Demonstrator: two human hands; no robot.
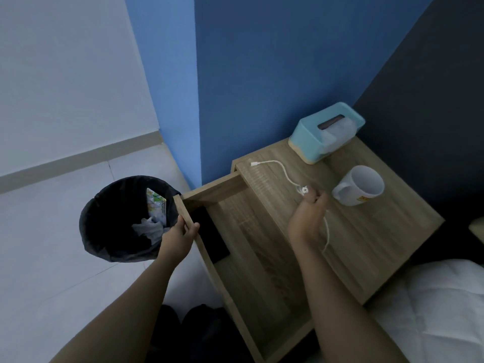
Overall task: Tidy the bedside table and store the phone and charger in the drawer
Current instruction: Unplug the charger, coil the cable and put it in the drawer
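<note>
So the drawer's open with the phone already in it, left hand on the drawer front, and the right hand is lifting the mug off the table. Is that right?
Not quite. The head view shows the right hand holding the white charger cable, not the mug, which stands untouched on the bedside table. The rest holds: the drawer is open, the phone lies in it, and the left hand grips the drawer front.

A light blue tissue box (326, 132) sits at the far corner where the blue wall (262, 74) meets a darker panel, a white tissue poking from its slot. Near it, a white mug (360, 186) lies tipped on its side, mouth facing up toward me. Down on the pale tiled floor (52, 244) stands a round black bin (104, 231) with crumpled paper and a green-printed wrapper inside. White bedding (440, 310) fills the lower right.
</note>
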